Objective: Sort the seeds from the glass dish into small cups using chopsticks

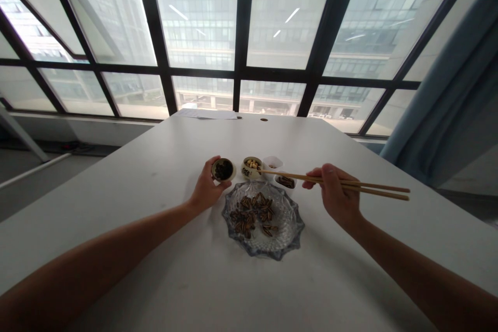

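My left hand (208,184) is closed round a small round cup (223,169) with dark bits inside, tilted toward me. In my right hand (337,194) is a pair of wooden chopsticks (373,185), their tips pointing left over the small dishes. Below the tips, a scalloped glass bowl (286,241) holds striped sunflower seeds (249,212). Beside the held cup stands a second small cup (246,171) with pale nuts (253,163) in it. To its right, a small white dish (294,182) contains dark striped seeds (285,181).
Another white dish (273,161) sits behind the seed dish, its contents hard to make out. White papers (206,113) lie at the far edge of the white table (187,285). Large windows stand beyond it, and a blue curtain (431,98) hangs at the right.
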Motion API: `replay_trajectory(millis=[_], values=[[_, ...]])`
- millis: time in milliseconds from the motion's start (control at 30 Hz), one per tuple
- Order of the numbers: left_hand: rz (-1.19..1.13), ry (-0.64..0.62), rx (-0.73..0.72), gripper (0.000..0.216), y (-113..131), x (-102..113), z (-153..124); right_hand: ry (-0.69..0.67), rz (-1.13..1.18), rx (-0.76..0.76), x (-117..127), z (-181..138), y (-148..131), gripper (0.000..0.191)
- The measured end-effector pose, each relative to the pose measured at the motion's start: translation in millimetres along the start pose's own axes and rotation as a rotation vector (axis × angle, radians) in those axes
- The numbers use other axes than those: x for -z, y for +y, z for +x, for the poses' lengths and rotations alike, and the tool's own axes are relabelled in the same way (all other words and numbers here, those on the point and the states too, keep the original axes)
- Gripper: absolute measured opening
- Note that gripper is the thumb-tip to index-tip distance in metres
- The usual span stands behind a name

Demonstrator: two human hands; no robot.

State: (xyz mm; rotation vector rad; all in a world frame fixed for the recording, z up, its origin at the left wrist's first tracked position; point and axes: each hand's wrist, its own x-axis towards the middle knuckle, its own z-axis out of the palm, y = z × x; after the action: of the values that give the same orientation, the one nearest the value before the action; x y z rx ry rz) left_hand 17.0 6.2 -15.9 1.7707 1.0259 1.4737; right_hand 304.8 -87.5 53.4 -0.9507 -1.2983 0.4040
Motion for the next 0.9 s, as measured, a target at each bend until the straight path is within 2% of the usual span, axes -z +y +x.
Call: replay_trajectory(millis=[167, 300, 367, 467, 633, 700, 900], values=[[-0.033, 0.017, 0.072, 0.077, 3, -1, 1, 0.114, 0.076, -0.037, 15, 24, -5, 0.046], [-0.052, 0.022, 0.142, 0.078, 5, -1, 3, 0.225, 0.061, -0.042, 31, 42, 6, 0.046], [-0.047, 0.019, 0.152, 0.080, 6, -1, 3, 0.245, 0.003, -0.050, 37, 46, 15, 0.048], [-0.027, 0.016, 0.151, 0.081, 7, -1, 3, 0.201, -0.098, -0.080, 44, 46, 24, 0.053], [0.003, -0.007, 0.147, 0.081, 6, 0, 3, 0.240, -0.131, -0.052, 39, 42, 20, 0.059], [0.008, -0.022, 0.138, 0.080, 5, 1, 3, 0.191, -0.097, -0.044, 31, 36, 13, 0.059], [0.054, -0.071, 0.108, 0.081, 3, 2, 4, -0.137, -0.089, -0.145, 3, 12, 0, 0.056]])
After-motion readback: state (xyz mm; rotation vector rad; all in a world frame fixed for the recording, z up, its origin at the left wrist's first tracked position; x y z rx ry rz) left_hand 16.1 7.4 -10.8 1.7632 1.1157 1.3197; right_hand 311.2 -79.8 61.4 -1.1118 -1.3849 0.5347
